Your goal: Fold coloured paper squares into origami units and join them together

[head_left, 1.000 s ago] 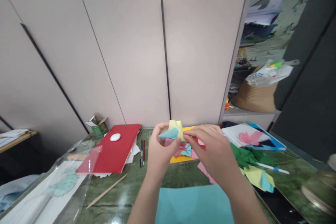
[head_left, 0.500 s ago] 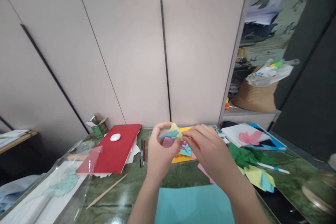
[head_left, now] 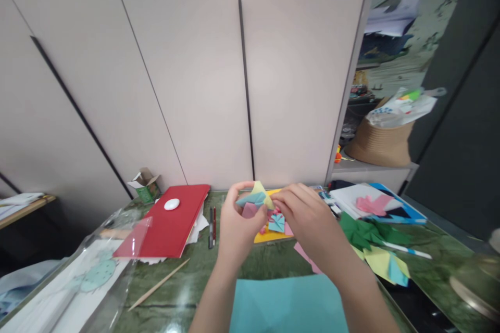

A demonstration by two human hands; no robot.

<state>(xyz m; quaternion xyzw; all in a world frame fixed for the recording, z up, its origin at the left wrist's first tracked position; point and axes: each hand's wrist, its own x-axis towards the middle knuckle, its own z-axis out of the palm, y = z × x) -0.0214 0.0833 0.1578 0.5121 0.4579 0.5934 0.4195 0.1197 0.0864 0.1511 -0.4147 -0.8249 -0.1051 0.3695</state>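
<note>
My left hand (head_left: pixel 241 229) is closed around a folded yellow and light-blue paper piece (head_left: pixel 259 195), its thumb in front and its index finger curled behind the top. At the piece's right edge, the fingertips of my right hand (head_left: pixel 308 213) are pinched together on the yellow paper. The fingers hide part of the folds. Behind and below both hands lies a yellow sheet (head_left: pixel 273 238) bearing small pink and blue folded papers (head_left: pixel 277 222). Closer to me, a light-blue sheet (head_left: pixel 289 304) rests flat on the green marbled table between my forearms.
To the left are a red folder (head_left: pixel 167 223) with a white round object (head_left: pixel 172 204), two pens (head_left: pixel 212 226), a wooden stick (head_left: pixel 159 284) and a clear plastic sleeve (head_left: pixel 117 286). At right lie green paper (head_left: pixel 363 231), a yellow-blue folded paper (head_left: pixel 385 265) and a white pen (head_left: pixel 408 250).
My right hand has shifted slightly, its fingers curling more at the paper's edge. A bit of red seen beneath those fingers is now hidden. My left hand stays nearly still.
</note>
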